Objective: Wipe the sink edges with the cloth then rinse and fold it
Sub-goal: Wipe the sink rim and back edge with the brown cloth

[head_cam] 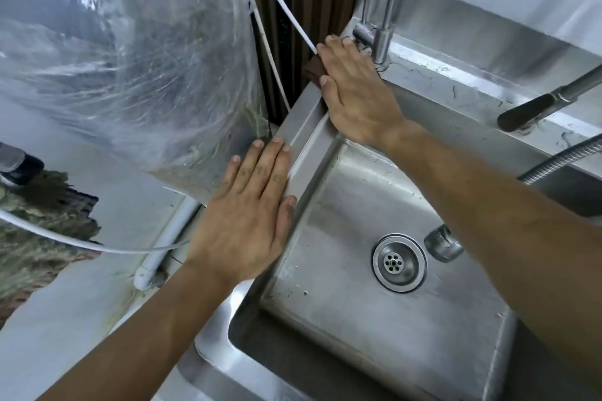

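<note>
A stainless steel sink [325, 146] fills the right half of the view, with a round drain [399, 262] in its basin. My right hand [355, 91] lies flat on the far left corner of the sink rim, pressing a dark brown cloth [313, 70] beneath it. Only a small part of the cloth shows past my thumb. My left hand [247, 212] rests flat on the left rim nearer to me, fingers together, holding nothing.
A steel tap [384, 32] rises just right of my right hand. A dark spray handle [534, 107] and a metal hose [560, 159] lie at the right. A large clear plastic bag [130, 58] hangs left of the sink. A white tube [280, 6] runs behind.
</note>
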Action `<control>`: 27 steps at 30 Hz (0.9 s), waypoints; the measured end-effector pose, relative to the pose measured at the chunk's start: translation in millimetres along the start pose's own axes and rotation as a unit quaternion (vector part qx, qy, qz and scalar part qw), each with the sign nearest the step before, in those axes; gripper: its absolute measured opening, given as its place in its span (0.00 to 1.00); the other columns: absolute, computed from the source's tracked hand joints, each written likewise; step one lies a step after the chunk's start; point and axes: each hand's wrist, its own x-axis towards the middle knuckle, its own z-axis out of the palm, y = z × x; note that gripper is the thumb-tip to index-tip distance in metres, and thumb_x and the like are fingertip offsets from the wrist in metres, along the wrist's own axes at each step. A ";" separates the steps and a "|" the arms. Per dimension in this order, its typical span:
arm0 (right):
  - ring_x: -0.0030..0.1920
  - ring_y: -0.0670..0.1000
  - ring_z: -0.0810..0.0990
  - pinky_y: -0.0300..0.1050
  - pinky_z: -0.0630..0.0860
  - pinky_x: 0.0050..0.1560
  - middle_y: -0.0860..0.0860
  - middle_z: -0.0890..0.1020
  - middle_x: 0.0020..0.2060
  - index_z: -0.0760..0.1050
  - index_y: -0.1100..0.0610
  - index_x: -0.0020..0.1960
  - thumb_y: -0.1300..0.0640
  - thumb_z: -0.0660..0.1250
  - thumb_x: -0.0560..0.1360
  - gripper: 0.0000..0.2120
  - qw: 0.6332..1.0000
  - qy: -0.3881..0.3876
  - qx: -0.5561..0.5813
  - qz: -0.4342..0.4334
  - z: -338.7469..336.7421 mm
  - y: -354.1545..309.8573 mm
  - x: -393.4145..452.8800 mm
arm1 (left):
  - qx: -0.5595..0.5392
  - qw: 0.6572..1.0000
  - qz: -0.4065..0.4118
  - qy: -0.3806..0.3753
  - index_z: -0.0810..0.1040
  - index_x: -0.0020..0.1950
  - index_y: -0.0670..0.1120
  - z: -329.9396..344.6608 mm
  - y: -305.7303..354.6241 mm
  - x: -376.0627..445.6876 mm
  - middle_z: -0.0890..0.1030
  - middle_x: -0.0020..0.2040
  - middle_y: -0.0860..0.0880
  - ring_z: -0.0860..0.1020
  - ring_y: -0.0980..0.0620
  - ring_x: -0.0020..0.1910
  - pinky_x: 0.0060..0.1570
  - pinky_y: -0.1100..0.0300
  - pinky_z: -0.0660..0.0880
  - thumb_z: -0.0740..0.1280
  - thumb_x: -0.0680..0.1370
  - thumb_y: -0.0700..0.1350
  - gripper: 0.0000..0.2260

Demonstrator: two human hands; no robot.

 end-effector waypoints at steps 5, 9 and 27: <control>0.84 0.50 0.43 0.50 0.39 0.83 0.51 0.50 0.84 0.49 0.56 0.85 0.51 0.46 0.88 0.27 0.999 0.015 -0.008 -0.046 0.8 0.8 -28.6 | -0.009 0.999 0.030 -0.007 0.59 0.81 0.37 -5.9 -0.1 22.4 0.60 0.82 0.38 0.57 0.41 0.82 0.80 0.41 0.55 0.51 0.84 0.52 0.29; 0.83 0.45 0.42 0.45 0.37 0.82 0.47 0.49 0.84 0.48 0.51 0.85 0.51 0.46 0.88 0.26 0.999 -0.026 0.037 -0.028 -2.7 8.5 -26.6 | -0.015 0.997 0.063 -0.030 0.53 0.84 0.41 -3.0 0.5 70.0 0.51 0.85 0.41 0.47 0.42 0.84 0.81 0.43 0.51 0.44 0.84 0.56 0.31; 0.84 0.47 0.43 0.46 0.40 0.83 0.49 0.49 0.84 0.49 0.53 0.85 0.48 0.44 0.88 0.27 0.999 0.006 0.021 0.046 -5.7 -0.7 10.3 | -0.090 0.991 0.097 -0.018 0.57 0.83 0.42 2.0 -12.5 97.0 0.54 0.84 0.45 0.50 0.44 0.84 0.80 0.43 0.56 0.51 0.85 0.53 0.28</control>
